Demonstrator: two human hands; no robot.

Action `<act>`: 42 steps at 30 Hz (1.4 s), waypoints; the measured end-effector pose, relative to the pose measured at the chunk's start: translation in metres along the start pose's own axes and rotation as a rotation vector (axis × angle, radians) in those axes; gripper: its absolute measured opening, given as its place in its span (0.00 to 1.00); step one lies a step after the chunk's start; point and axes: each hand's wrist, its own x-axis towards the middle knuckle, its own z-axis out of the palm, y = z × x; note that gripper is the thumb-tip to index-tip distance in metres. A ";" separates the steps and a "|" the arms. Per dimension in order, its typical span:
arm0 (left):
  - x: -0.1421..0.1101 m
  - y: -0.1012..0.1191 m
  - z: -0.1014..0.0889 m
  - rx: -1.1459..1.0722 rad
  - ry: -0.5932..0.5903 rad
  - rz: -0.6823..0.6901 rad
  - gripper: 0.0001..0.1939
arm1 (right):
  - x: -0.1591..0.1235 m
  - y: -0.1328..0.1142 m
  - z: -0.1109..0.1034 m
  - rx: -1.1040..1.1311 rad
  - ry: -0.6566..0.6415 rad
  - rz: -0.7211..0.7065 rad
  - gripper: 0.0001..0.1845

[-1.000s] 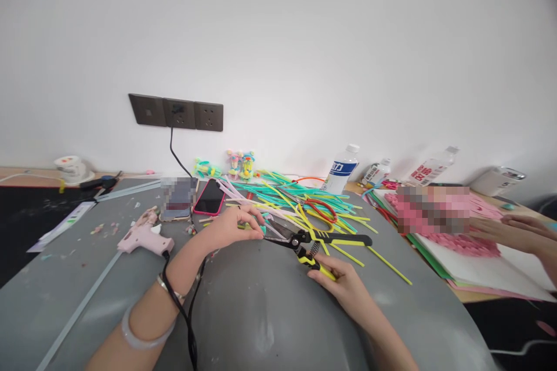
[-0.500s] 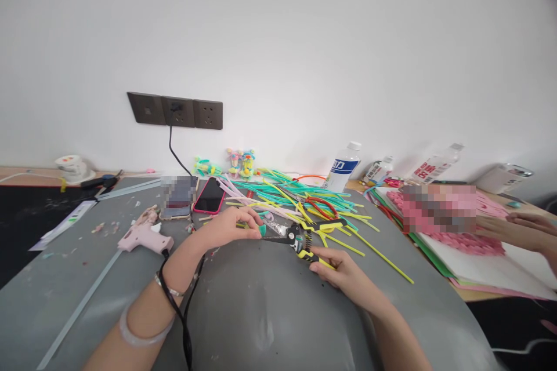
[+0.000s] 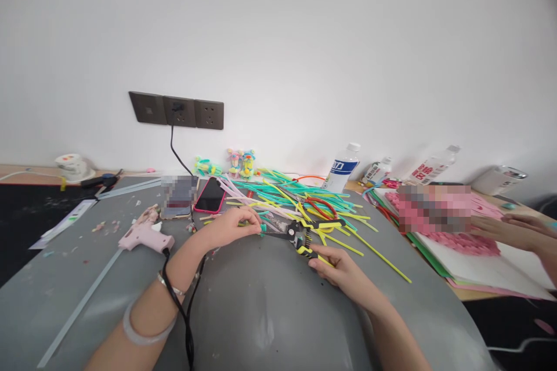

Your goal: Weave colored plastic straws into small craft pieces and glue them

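Note:
My left hand [image 3: 232, 226] pinches a short green piece of pipe cleaner [image 3: 262, 228] and holds it at the jaws of the yellow-and-black pliers [image 3: 300, 235]. My right hand [image 3: 337, 269] is closed round the lower handle of the pliers. The jaws look nearly closed on the green piece. Just behind them lies a heap of green, yellow and pink pipe cleaners [image 3: 300, 197] on the grey mat [image 3: 261, 307].
A pink glue gun [image 3: 145, 235] lies at the left, its black cord running over my left wrist. Two phones [image 3: 209, 196] sit behind my left hand. Bottles [image 3: 342, 169] stand by the wall. Another person's hands [image 3: 522, 229] rest on pink paper at the right.
The pliers' handles have come together and the jaws have closed toward the green piece. My right hand has shifted slightly left; my left hand stays pinched.

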 end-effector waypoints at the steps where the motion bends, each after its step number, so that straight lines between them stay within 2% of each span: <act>1: 0.000 0.000 -0.001 -0.001 -0.001 0.006 0.17 | 0.000 0.000 0.000 -0.001 0.004 0.008 0.40; 9: 0.000 -0.005 -0.003 0.036 0.013 0.128 0.08 | 0.000 0.003 -0.001 0.006 0.000 0.025 0.40; 14: 0.000 -0.005 -0.001 0.107 0.069 0.190 0.09 | 0.001 0.003 -0.002 0.034 -0.053 0.024 0.40; 22: -0.002 0.002 0.001 0.270 0.083 0.203 0.09 | 0.003 0.007 -0.004 0.048 -0.102 -0.028 0.29; 30: -0.002 0.002 0.003 0.338 0.106 0.253 0.09 | 0.003 0.006 -0.004 0.085 -0.135 -0.035 0.30; 37: -0.002 0.003 0.003 0.240 0.105 0.163 0.08 | 0.002 0.005 -0.002 0.022 -0.055 -0.027 0.32; 42: -0.002 0.005 0.006 0.102 0.122 0.012 0.11 | 0.000 0.018 0.003 -0.097 0.078 -0.142 0.27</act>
